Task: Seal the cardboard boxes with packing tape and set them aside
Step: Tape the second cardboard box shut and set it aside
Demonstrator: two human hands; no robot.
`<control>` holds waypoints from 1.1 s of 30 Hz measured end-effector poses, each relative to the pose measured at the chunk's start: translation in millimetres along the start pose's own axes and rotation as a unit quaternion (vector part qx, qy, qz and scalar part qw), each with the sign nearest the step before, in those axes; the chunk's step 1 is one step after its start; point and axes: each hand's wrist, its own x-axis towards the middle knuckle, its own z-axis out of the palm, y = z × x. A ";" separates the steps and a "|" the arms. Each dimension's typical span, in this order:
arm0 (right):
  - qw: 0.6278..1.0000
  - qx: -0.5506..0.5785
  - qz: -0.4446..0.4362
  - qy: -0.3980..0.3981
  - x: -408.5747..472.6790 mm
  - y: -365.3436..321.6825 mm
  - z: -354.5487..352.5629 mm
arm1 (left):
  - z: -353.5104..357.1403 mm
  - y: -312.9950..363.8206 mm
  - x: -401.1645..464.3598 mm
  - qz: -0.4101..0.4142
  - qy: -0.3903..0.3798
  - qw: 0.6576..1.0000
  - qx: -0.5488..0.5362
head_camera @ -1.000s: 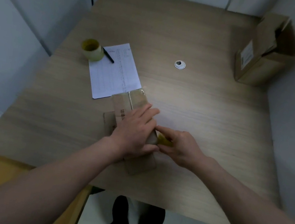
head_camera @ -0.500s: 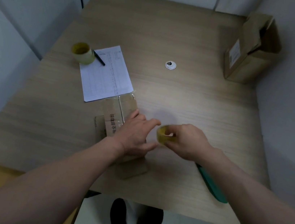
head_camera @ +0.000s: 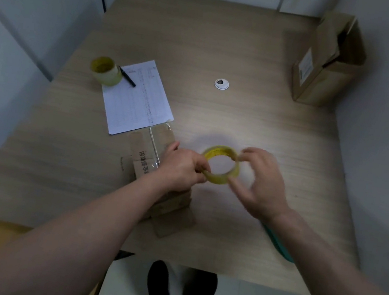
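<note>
Low in the frame, a teal tool shows under the right forearm at the table edge. At centre, both hands hold a tape roll above the table: the left hand pinches its near rim, the right hand, blurred, curls around its right side. The small box lies under the left wrist. Farther left lie a paper, a pen and a second roll. An open box stands upper right.
</note>
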 end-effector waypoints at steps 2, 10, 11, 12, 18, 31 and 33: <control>0.985 -0.015 0.167 0.043 -32.5 20.0 -0.5 | 0.6 -1.6 -0.7 -0.010 0.006 0.999 -0.036; 0.890 -0.177 0.336 -0.253 -107.4 48.7 25.5 | -1.8 1.8 -0.9 -0.023 -0.002 0.997 -0.071; 0.899 -0.149 0.337 -0.236 -109.3 46.6 27.5 | -2.5 2.2 -1.0 -0.023 -0.003 0.997 -0.074; 0.912 -0.111 0.334 -0.213 -110.7 42.4 28.3 | -2.9 2.6 -1.1 -0.022 -0.003 0.997 -0.078; 0.976 0.028 0.160 -0.148 -93.6 -17.2 25.3 | -3.1 2.7 -0.8 -0.026 -0.004 0.996 -0.085; 0.989 -0.066 0.051 -0.125 -50.6 -50.4 39.6 | -3.8 3.8 -2.0 -0.017 0.009 0.997 -0.072; 0.989 -0.067 0.050 -0.125 -51.4 -50.8 38.3 | -3.8 3.9 -2.1 -0.017 0.009 0.997 -0.074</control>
